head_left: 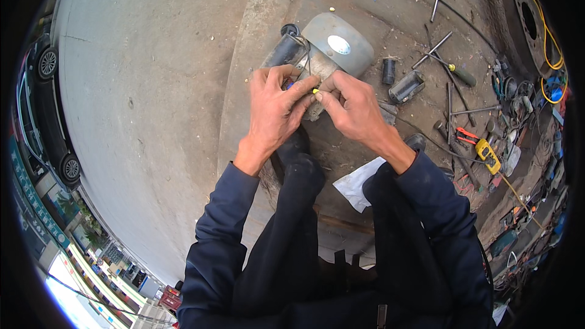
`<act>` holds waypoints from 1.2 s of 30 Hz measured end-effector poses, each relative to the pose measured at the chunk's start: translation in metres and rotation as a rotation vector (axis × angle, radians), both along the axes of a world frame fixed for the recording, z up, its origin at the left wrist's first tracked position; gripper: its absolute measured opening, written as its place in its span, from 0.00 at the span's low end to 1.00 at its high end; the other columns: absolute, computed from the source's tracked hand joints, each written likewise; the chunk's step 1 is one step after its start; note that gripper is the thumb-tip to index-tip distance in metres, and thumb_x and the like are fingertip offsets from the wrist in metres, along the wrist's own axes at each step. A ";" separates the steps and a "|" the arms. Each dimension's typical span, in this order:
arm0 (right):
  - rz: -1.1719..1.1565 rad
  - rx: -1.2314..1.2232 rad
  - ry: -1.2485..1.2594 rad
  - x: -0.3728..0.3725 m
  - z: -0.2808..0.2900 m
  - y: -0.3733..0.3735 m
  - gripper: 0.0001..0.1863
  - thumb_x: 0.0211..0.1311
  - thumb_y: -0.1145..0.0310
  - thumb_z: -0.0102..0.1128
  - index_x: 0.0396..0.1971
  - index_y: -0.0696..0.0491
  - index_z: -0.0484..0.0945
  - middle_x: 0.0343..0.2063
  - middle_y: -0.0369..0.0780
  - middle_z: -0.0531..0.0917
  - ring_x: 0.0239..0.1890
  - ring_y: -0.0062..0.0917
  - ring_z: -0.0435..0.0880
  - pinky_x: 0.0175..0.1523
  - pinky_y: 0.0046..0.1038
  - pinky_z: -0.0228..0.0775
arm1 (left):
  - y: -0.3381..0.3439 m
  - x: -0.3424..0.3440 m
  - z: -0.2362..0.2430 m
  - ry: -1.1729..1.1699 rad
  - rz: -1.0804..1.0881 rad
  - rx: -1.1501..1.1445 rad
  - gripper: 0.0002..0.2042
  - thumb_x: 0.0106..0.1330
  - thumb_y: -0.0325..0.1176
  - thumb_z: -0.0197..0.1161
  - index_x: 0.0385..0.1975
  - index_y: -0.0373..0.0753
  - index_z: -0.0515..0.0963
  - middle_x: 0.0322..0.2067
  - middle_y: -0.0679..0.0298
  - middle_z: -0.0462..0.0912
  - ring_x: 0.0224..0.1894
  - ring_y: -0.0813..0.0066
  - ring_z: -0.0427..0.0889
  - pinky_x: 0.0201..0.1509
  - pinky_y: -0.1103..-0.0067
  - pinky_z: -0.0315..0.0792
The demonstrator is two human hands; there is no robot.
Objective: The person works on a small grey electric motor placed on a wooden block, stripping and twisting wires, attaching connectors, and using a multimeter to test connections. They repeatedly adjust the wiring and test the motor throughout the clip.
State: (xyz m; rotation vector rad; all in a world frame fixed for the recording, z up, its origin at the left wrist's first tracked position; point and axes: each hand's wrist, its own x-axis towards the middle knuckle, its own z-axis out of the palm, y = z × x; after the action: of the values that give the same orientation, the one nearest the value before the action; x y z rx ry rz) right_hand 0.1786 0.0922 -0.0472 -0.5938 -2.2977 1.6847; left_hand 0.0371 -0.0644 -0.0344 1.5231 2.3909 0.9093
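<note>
My left hand (277,105) and my right hand (352,108) meet in front of me, fingertips almost touching. Between the right thumb and forefinger is a small yellow piece (315,91). The left fingers are pinched together right beside it; whatever they grip is too small to make out. Just beyond and under the hands lies a dirty machine unit with a black cylinder (281,53), a grey rounded cover (344,36) bearing a white oval label, and a thin dark wire (308,53) running down toward my fingers. My hands hide part of the unit.
To the right lie a black tube (389,71), an open half-round housing (406,87), a screwdriver (463,75), metal rods and a yellow clamp meter (487,156). Many tools crowd the far right. White paper (358,184) lies by my knee. A dark car (52,113) stands far left.
</note>
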 end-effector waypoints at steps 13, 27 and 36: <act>-0.016 0.050 -0.199 -0.012 0.005 0.000 0.12 0.77 0.65 0.66 0.40 0.59 0.78 0.31 0.56 0.86 0.36 0.58 0.87 0.40 0.52 0.77 | 0.004 -0.003 -0.019 -0.031 0.055 0.150 0.13 0.54 0.25 0.81 0.39 0.43 0.89 0.39 0.65 0.84 0.45 0.59 0.80 0.51 0.65 0.72; 0.079 0.243 0.056 -0.015 -0.002 0.002 0.10 0.69 0.75 0.68 0.40 0.59 0.73 0.32 0.54 0.82 0.37 0.58 0.84 0.40 0.53 0.76 | 0.008 -0.008 -0.014 -0.004 0.002 0.125 0.10 0.54 0.21 0.78 0.35 0.39 0.87 0.38 0.64 0.85 0.43 0.60 0.82 0.49 0.68 0.72; 0.025 0.241 -0.033 -0.014 0.005 -0.003 0.10 0.73 0.71 0.67 0.39 0.59 0.74 0.30 0.54 0.83 0.33 0.58 0.85 0.38 0.53 0.77 | 0.008 -0.008 -0.013 -0.032 0.012 0.124 0.09 0.55 0.22 0.77 0.35 0.39 0.87 0.37 0.63 0.85 0.42 0.60 0.82 0.49 0.68 0.71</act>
State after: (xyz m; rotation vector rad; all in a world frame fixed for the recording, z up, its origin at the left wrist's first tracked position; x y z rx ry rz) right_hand 0.1649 0.0896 -0.0423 -0.5469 -2.4913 1.3883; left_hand 0.0288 -0.0563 -0.0472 1.5255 2.3639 1.0943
